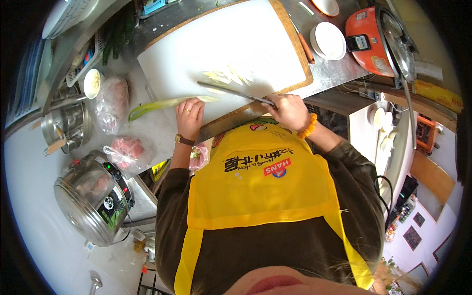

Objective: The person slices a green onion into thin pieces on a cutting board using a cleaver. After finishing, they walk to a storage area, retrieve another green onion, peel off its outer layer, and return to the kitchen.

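My left hand (190, 115) presses a long green onion or leek stalk (156, 105) down near the front edge of a white cutting board (221, 40). The stalk's green end hangs past the board's left side, and its pale end points right. In my right hand (290, 111) is the handle of a kitchen knife (238, 93), seen almost along its spine. Its blade lies across the board just beyond the stalk's pale end; whether it touches the stalk I cannot tell. Pale slivers (230, 75) are heaped just behind the blade.
Under the white board lies a wooden board (291, 37). A smaller orange-handled knife (306, 48), a white bowl (328, 40) and a red rice cooker (372, 44) stand right. Left are bagged meat (112, 99), more meat (126, 149), a small bowl (93, 83) and a steamer (94, 202).
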Motion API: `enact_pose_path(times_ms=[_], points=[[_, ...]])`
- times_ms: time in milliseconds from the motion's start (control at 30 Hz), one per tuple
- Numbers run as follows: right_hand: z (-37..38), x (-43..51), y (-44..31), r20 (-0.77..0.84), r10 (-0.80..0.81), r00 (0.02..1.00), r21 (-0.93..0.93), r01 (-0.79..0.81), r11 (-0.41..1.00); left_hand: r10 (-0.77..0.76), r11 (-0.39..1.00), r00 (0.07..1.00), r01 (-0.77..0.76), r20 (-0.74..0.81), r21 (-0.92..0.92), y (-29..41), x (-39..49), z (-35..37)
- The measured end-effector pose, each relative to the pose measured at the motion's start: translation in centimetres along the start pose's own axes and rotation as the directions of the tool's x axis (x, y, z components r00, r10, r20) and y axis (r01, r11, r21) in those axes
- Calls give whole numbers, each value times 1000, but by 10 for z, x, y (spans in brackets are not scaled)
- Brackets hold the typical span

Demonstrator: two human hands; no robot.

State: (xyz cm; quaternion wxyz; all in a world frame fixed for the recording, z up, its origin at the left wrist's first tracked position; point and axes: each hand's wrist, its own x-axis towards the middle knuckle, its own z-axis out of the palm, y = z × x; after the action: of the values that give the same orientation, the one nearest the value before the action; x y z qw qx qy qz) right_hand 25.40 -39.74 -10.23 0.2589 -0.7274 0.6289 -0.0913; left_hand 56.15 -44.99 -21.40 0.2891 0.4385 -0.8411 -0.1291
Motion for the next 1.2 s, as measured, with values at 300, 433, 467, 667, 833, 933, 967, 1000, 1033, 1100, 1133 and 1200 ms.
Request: enact_pose_path(times_ms=[300,433,467,667,833,933,967,1000,1033,1100,1133,1200], points=[[14,18,18,-26,125,992,6,-124,992,1,989,1000,-1,1,149,-16,7,-13],[4,12,27,-194,211,958,68,-202,977,58,998,997,-59,53,17,-15,22,-3],[-2,9,28,-209,237,949,99,-221,970,77,997,995,-75,69,-30,-10,28,0],[-26,-9,22,-205,324,924,145,-299,943,205,974,977,-197,62,-114,20,50,28],[-29,-18,14,-53,25,998,-81,-29,996,229,969,973,-224,37,-107,26,50,36],[-27,-17,6,-2,6,1000,-139,-6,990,216,974,976,-214,25,-69,27,44,40],[-27,-16,5,12,-2,1000,-149,4,989,210,976,978,-208,15,-58,27,42,40],[-27,-15,5,32,-3,999,-170,9,985,203,978,979,-203,4,-50,29,42,39],[-28,-14,4,37,-8,999,-176,14,984,196,980,981,-196,-7,-41,31,41,39],[-29,-13,1,48,-17,999,-187,26,982,190,981,981,-191,-37,-37,32,40,42],[-24,-12,2,39,-28,999,-197,35,980,187,981,981,-189,-52,-35,32,40,43],[-3,-7,9,25,-52,998,-218,56,974,185,982,981,-187,-51,-32,32,40,44]])
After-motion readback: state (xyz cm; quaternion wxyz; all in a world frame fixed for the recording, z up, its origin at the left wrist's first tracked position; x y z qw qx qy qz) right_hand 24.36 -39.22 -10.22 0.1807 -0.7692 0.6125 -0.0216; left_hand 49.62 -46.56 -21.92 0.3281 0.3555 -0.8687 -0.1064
